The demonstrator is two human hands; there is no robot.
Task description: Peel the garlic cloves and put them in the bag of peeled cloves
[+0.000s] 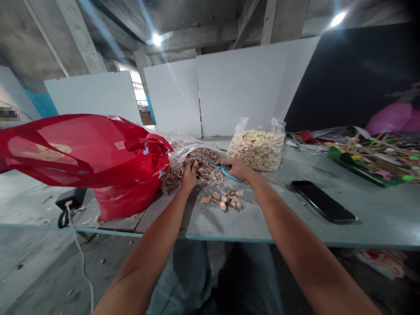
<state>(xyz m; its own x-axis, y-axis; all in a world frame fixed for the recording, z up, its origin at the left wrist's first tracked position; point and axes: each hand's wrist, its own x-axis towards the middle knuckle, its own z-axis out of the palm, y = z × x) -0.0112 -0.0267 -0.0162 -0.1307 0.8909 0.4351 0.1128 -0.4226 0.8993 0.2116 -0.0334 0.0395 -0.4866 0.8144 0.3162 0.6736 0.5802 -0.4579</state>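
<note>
My right hand (239, 168) is wrapped round the blue handles of a pair of scissors (230, 175), whose blades point left toward my left hand. My left hand (190, 173) has its fingers bent together in front of a heap of brown garlic skins (173, 178); what it grips, if anything, is too small to make out. The skins lie in and around a clear plastic bag (183, 148). Nearer to me on the table, several unpeeled garlic cloves (223, 199) sit in a loose group. A clear bag of peeled garlic cloves (257, 150) stands upright behind my right hand.
A large red bag (127, 175) stands at the left, beside a black power adapter (70, 199) with a white cable. On the right lies a black phone (323, 201). Farther right are sticks and coloured scraps (377, 153). White panels (249, 87) rise behind the table.
</note>
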